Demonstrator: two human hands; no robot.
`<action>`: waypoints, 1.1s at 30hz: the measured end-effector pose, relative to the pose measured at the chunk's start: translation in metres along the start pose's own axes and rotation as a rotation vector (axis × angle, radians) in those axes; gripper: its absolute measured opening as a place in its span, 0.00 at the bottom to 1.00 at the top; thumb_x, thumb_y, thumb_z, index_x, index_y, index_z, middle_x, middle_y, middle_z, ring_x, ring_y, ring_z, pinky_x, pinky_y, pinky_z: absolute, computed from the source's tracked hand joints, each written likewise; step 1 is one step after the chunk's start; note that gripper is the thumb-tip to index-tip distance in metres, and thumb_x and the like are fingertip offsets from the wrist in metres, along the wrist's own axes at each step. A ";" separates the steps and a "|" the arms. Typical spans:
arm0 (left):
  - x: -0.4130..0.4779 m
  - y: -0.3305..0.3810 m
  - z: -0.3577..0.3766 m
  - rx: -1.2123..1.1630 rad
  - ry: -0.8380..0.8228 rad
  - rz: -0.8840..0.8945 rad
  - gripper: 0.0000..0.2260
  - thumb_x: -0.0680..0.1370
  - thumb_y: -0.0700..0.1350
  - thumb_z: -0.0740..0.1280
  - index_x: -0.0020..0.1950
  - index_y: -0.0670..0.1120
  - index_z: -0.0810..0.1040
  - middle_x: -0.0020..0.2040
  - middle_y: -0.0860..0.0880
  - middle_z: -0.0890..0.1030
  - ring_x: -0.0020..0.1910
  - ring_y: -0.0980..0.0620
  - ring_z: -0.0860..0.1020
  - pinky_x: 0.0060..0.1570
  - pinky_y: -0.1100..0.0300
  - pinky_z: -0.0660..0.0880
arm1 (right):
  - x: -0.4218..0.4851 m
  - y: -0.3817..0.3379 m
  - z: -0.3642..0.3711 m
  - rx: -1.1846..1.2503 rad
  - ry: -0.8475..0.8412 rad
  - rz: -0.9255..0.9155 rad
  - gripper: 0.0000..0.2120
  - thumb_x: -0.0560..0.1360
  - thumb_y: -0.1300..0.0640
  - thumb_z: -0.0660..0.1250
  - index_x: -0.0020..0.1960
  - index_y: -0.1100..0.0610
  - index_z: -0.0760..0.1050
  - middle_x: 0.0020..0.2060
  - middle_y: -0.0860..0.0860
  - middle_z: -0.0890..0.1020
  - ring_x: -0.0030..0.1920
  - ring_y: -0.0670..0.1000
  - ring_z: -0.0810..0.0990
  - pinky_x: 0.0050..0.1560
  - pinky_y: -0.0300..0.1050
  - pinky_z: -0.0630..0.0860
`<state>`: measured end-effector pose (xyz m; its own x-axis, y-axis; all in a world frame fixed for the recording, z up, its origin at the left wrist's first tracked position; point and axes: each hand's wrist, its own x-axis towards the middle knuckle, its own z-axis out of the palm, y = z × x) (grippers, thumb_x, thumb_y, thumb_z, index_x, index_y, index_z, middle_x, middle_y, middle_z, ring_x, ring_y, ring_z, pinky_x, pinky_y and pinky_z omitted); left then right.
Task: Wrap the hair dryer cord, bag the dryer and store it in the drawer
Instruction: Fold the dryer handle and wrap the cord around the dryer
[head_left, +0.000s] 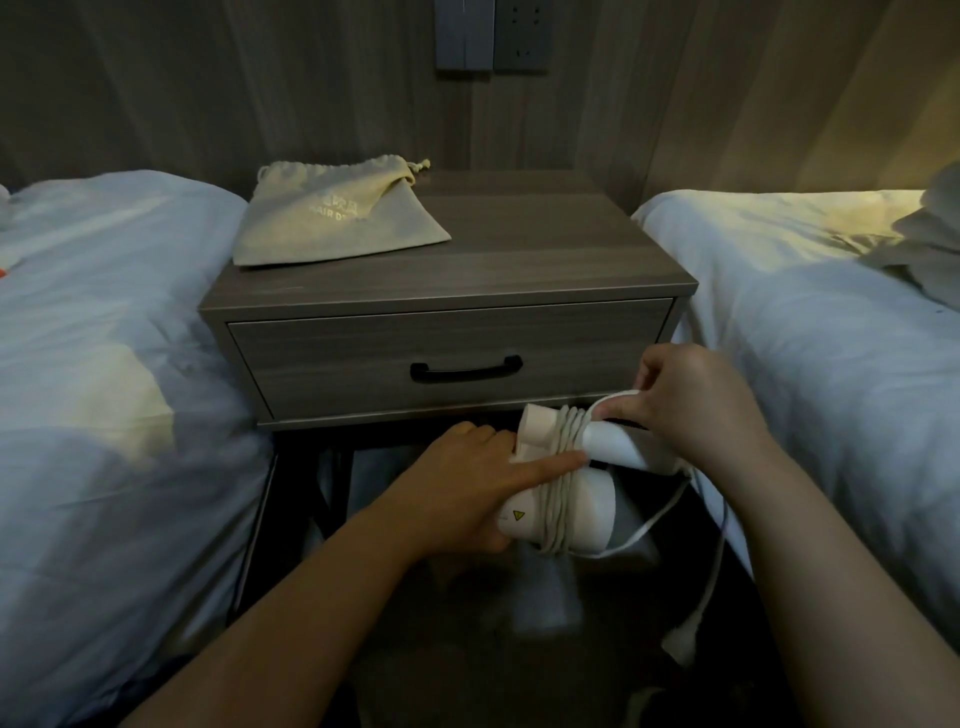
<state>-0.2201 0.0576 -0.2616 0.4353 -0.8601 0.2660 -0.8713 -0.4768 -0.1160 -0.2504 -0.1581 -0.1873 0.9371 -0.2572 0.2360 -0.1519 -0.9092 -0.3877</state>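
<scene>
White hair dryer (558, 499), one cord (563, 467), two hands, one bag (337, 213)

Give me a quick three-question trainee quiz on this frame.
1. True or false: the drawer is open.
2. Where is the bag? A) on the nightstand B) on a bed C) in the drawer
3. Which hand pins the wound cord against the dryer?

Key: 1 false, it is shut. 2 A. 3 the left hand; the right hand feeds the loose cord.

Head view, downward (near nightstand (447, 270))
</scene>
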 end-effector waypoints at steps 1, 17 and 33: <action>0.000 0.000 0.000 -0.016 -0.011 0.000 0.43 0.64 0.59 0.71 0.74 0.58 0.52 0.50 0.45 0.79 0.42 0.47 0.78 0.45 0.53 0.75 | 0.000 0.000 0.000 -0.006 -0.013 -0.006 0.22 0.58 0.44 0.77 0.28 0.55 0.67 0.25 0.50 0.73 0.31 0.51 0.73 0.29 0.44 0.64; 0.002 0.007 -0.011 -0.382 -0.061 -0.153 0.43 0.66 0.61 0.67 0.71 0.66 0.41 0.61 0.48 0.75 0.57 0.49 0.74 0.60 0.54 0.70 | 0.023 0.055 0.013 1.228 -0.479 0.224 0.05 0.59 0.65 0.74 0.29 0.57 0.80 0.24 0.51 0.81 0.24 0.43 0.78 0.25 0.33 0.74; 0.009 0.005 -0.022 -1.325 0.300 -0.605 0.47 0.60 0.44 0.77 0.68 0.69 0.55 0.62 0.68 0.68 0.59 0.64 0.72 0.56 0.61 0.74 | 0.009 0.025 0.023 1.409 -0.783 -0.064 0.24 0.57 0.52 0.79 0.53 0.53 0.82 0.43 0.51 0.83 0.41 0.46 0.79 0.39 0.37 0.76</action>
<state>-0.2253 0.0515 -0.2389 0.8794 -0.4496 0.1566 -0.2191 -0.0903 0.9715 -0.2381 -0.1752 -0.2155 0.9197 0.3909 -0.0356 -0.1273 0.2111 -0.9691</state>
